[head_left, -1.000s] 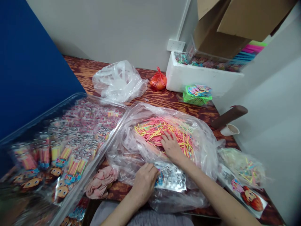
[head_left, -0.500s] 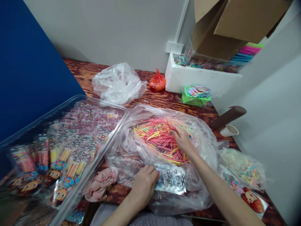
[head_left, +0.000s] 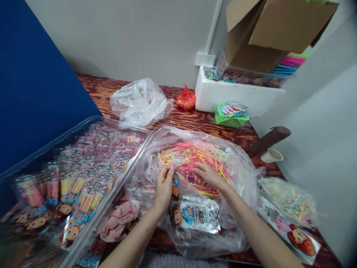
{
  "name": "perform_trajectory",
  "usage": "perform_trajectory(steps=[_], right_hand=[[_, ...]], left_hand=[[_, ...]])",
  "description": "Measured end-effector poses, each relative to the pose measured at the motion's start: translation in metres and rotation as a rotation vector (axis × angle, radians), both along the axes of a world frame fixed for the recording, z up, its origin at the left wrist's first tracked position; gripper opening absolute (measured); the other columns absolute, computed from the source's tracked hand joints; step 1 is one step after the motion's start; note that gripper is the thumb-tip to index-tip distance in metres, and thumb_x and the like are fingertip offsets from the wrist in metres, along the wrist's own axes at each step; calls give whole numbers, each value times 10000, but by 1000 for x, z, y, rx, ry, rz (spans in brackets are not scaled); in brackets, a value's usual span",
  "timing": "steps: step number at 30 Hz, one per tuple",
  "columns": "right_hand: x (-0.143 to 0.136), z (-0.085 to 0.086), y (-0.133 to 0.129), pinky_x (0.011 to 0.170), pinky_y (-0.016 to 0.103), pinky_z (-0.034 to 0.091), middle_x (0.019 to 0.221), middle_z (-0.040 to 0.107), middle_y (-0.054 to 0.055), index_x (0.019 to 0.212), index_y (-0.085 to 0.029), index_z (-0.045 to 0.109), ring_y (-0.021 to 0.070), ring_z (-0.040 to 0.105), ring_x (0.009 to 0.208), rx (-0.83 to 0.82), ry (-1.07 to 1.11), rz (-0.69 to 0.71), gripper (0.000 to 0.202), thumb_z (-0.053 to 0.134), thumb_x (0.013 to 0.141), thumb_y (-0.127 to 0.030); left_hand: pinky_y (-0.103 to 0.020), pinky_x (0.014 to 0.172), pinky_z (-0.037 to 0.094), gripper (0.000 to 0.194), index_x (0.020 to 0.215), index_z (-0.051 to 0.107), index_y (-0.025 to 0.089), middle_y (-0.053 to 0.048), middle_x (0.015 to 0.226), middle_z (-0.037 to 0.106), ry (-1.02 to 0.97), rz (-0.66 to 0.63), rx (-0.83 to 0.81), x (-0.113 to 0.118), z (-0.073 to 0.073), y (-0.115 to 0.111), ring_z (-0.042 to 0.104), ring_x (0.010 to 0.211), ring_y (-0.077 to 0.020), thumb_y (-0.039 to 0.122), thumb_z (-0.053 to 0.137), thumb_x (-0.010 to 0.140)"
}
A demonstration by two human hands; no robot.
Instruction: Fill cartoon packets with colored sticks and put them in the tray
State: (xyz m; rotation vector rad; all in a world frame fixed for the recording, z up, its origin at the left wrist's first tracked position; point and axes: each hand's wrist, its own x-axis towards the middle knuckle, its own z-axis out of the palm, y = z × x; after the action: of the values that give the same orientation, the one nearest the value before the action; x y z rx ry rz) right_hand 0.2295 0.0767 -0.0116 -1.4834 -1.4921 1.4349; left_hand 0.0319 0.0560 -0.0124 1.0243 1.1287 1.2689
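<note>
Shiny silvery pouches (head_left: 199, 214), clear glossy plastic bag (head_left: 237, 230) (quite wrinkled), matt brown cardboard (head_left: 290, 26).

A small, clear plastic pouch printed with a blue label and a brown-haired cartoon head (head_left: 175, 180) is held at the near left edge of the sticks, its printed head toward the viewer. Thin pink, yellow and pale-green sticks (head_left: 186, 152) lie loose, crossing at many angles, in an open, translucent plastic bag (head_left: 245, 169).
</note>
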Motion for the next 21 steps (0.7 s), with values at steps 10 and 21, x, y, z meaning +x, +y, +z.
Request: perform_trajectory(steps=[10,21], right_hand=[[-5,-23,-13,438,203,387,628,624,-24,850,-193,595,87,523,454,-305,395,53,331,734,711,-459],[-17,-18,-29,787,281,481,817,637,-7,871,-205,592,145,608,792,32,477,-253,199,679,791,-365]], left_hand=[[-209,576,379,325,654,584,178,44,611,523,-70,-106,16,40,-12,46,472,586,-108,471,672,762],[-199,613,437,317,787,628,165,20,733,609,-164,-95,-67,19,-1,24,546,657,-102,478,680,777]])
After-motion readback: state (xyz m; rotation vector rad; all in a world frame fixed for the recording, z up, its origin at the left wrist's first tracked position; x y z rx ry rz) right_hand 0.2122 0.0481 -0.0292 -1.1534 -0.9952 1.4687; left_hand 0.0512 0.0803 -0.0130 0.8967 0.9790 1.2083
